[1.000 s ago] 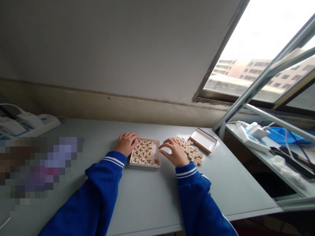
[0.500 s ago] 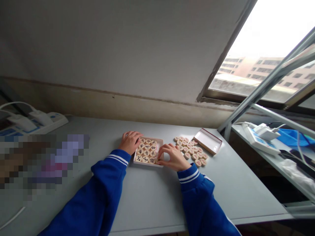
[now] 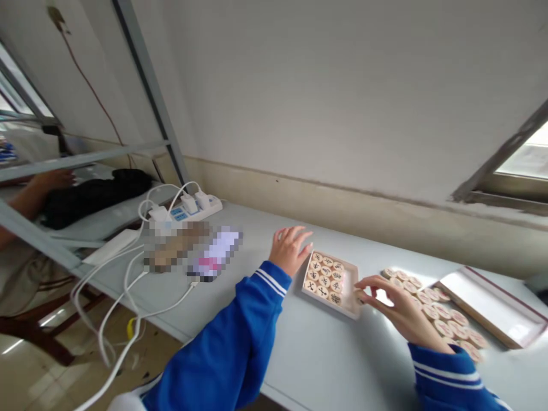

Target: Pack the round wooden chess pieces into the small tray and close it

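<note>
A shallow white box (image 3: pixel 351 307) holds rows of round wooden xiangqi pieces (image 3: pixel 324 279) with black characters; a strip along its right side has none. Close to the box's far left corner, my left hand (image 3: pixel 290 251) hovers with its fingers spread, holding nothing. My right hand (image 3: pixel 400 311) is at the box's right wall, thumb and forefinger pinched together. Something small and brownish shows at those fingertips, too unclear to name. Right of this hand lie loose pieces with red characters (image 3: pixel 456 328), partly hidden behind it.
The white-lined box lid (image 3: pixel 492 305) lies at the far right. On the left are a blurred-out phone-like object (image 3: pixel 216 254), a power strip (image 3: pixel 194 212) and white cables (image 3: pixel 128 285). A metal frame post (image 3: pixel 171 154) rises at left; another person's arm (image 3: pixel 40 188) shows beyond it.
The view has swung left, bringing the power strip and frame into sight. My left hand has lifted off the box's edge. The right hand has drawn back toward the box's right wall.
</note>
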Available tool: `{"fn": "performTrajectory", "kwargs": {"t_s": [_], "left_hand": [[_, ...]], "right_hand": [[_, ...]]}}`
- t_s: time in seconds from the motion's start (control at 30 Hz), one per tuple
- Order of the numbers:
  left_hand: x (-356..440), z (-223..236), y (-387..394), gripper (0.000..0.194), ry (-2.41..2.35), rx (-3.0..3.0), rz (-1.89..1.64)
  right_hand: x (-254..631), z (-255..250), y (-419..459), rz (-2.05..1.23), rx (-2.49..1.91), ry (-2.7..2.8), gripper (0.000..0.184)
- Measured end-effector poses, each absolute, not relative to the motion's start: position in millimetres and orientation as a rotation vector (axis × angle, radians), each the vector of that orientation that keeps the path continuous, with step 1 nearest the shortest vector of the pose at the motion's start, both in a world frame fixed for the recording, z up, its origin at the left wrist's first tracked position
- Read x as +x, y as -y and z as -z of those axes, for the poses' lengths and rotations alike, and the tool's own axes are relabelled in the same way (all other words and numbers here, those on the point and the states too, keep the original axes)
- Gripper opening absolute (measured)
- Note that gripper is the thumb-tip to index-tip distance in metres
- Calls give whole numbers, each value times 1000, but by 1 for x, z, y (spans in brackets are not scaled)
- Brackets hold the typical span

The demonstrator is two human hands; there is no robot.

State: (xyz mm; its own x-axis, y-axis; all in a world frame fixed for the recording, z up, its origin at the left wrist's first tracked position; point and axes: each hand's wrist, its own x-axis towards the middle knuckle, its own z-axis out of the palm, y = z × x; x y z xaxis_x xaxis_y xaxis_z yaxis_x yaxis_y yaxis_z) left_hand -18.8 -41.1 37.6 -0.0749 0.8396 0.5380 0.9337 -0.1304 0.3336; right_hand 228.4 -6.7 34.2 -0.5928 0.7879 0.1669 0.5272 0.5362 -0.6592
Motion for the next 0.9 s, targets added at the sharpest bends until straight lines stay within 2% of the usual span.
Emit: {"fn": "performTrajectory", "kwargs": {"t_s": [0.17,0.27,0.4,0.53,0.63,0.9], "left_hand": [[-108,-64,131,28,2131,-1546,1121],[-166,-49,187,35,2455,-1120,943],[-204,-23,229,58,2717,-876,663],[-213,-15,231,79,2810,-774,475],[-217,-15,221,87,2857,-765,417],[-233,-17,206,73,2829,-965,556]], "right_hand": [[258,-33,-2,-726,-1204,2252,49],[271,-21,-8,-741,-1265,2226,51],[278,-6,-15,-615,-1312,2231,50],[280,1,-18,-564,-1308,2316,44],[282,2,-18,-543,-1317,2403,38],[298,5,-20,-179,-1394,2384,37]]}}
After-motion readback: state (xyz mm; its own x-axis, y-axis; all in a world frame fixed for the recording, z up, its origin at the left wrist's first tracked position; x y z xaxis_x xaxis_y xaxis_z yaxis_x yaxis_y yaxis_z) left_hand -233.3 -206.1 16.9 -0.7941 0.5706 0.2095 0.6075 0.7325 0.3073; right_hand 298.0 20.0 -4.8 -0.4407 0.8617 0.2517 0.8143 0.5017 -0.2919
